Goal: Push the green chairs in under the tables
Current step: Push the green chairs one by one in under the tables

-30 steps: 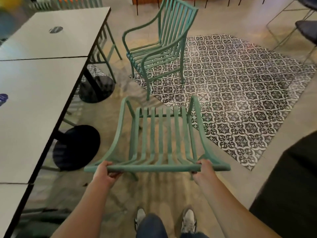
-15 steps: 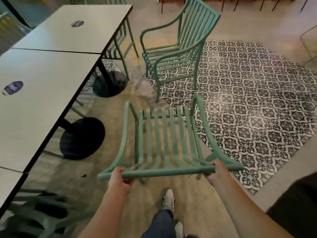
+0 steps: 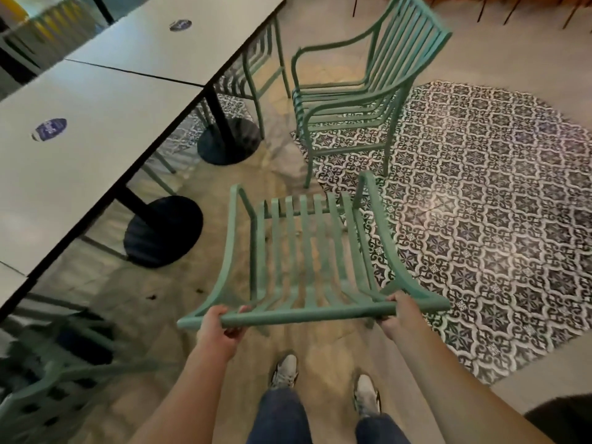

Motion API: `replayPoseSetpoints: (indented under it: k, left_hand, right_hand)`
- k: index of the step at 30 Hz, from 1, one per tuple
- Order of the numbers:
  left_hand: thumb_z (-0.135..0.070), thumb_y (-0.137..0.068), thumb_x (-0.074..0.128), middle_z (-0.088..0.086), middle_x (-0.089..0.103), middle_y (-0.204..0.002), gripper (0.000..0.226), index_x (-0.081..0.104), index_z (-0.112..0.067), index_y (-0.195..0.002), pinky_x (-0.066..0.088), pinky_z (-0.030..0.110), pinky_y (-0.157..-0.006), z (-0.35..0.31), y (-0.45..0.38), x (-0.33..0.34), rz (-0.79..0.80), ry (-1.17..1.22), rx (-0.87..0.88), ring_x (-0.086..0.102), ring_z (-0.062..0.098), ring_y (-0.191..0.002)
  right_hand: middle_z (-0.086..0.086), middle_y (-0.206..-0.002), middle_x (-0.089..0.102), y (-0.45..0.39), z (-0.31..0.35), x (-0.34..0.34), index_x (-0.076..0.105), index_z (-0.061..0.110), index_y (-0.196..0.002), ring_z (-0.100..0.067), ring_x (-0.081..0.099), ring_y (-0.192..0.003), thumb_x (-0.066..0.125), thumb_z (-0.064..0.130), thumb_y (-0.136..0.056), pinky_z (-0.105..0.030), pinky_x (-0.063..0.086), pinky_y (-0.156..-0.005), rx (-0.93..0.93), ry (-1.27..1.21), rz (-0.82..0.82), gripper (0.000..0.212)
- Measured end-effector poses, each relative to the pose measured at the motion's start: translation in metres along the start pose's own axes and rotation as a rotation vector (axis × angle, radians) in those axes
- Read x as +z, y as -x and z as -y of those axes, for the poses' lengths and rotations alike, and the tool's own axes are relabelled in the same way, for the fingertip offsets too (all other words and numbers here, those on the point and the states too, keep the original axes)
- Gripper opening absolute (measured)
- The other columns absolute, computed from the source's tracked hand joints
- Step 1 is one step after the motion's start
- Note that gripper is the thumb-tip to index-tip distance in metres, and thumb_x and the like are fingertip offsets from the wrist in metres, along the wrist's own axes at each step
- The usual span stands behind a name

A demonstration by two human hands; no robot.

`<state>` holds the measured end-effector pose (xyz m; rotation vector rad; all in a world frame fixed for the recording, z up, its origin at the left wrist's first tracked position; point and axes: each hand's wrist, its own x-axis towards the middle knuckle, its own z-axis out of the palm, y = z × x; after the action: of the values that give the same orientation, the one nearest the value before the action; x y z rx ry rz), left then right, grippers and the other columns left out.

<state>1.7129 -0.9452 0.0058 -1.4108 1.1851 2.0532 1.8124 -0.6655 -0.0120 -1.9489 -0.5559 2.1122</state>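
The worktop (image 3: pixel 105 123) row runs along the left, standing on black round bases (image 3: pixel 163 230). A patterned tile floor (image 3: pixel 480 203) covers the right. A second green chair (image 3: pixel 358 91) stands beyond, partly on the tiles, just beside the far worktop corner. The near green chair (image 3: pixel 304 257) stands directly ahead of the person, to the right of the worktop edge and apart from it. Its top rail lies nearest the person. The left hand (image 3: pixel 221 328) grasps the rail near its left end; the right hand (image 3: pixel 397 312) grasps it near the right end. Both grips are clenched around the rail. Two shoes (image 3: pixel 285 370) show below.
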Motion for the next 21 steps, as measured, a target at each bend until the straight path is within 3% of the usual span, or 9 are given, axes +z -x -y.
replayPoseSetpoints:
  k: [4,7,10,13,17,21]
  left_hand:
    - [-0.006,-0.094,0.049,0.018,0.055,-0.125,0.015,0.048,-0.008,-0.109,0.049,0.051,-0.094,0.029,0.004,0.012,-0.047,0.059,-0.015,0.064,0.028,-0.084]
    - [-0.006,-0.093,0.049,0.018,0.057,-0.116,0.039,0.043,-0.012,-0.131,0.050,0.053,-0.090,0.045,0.005,0.014,-0.075,0.099,-0.051,0.065,0.028,-0.089]
    - [-0.003,-0.092,0.048,0.019,0.057,-0.106,0.045,0.039,-0.011,-0.135,0.050,0.053,-0.087,0.055,0.005,0.019,-0.104,0.127,-0.021,0.066,0.029,-0.085]
    - [-0.002,-0.090,0.048,0.020,0.057,-0.105,0.043,0.038,-0.011,-0.131,0.050,0.056,-0.083,0.060,0.003,0.027,-0.128,0.161,-0.012,0.066,0.030,-0.083]
    - [-0.003,-0.090,0.050,0.021,0.058,-0.114,0.029,0.044,-0.006,-0.118,0.051,0.058,-0.084,0.069,0.006,0.041,-0.126,0.212,-0.013,0.068,0.030,-0.086]
    - [-0.004,-0.091,0.049,0.020,0.058,-0.117,0.005,0.046,-0.007,-0.091,0.051,0.055,-0.084,0.077,0.006,0.053,-0.134,0.241,-0.004,0.066,0.029,-0.087]
  right_hand:
    - [-0.018,-0.119,0.049,0.002,0.036,-0.005,0.038,0.007,-0.114,-0.033,0.056,-0.101,0.041,-0.006,-0.084,-0.049,0.046,-0.096,0.018,0.060,0.036,0.033]
    - [-0.021,-0.130,0.050,-0.005,0.052,-0.008,0.043,0.006,-0.101,-0.037,0.051,-0.119,0.042,-0.005,-0.084,-0.054,0.042,-0.102,0.031,0.128,0.055,0.020]
    - [-0.022,-0.132,0.050,-0.010,0.064,-0.001,0.038,0.008,-0.078,-0.035,0.051,-0.118,0.041,-0.004,-0.086,-0.053,0.041,-0.103,0.077,0.170,0.094,0.015]
    - [-0.021,-0.115,0.054,-0.011,0.077,0.005,0.037,0.008,-0.078,-0.034,0.048,-0.124,0.041,-0.003,-0.088,-0.050,0.039,-0.106,0.104,0.171,0.106,0.016]
    - [-0.024,-0.135,0.046,-0.020,0.096,0.020,0.039,0.007,-0.083,-0.039,0.047,-0.125,0.041,-0.002,-0.089,-0.054,0.037,-0.107,0.087,0.272,0.136,0.011]
    - [-0.022,-0.126,0.049,-0.030,0.112,0.034,0.039,0.008,-0.086,-0.038,0.048,-0.123,0.040,-0.002,-0.090,-0.053,0.039,-0.106,0.105,0.293,0.151,0.011]
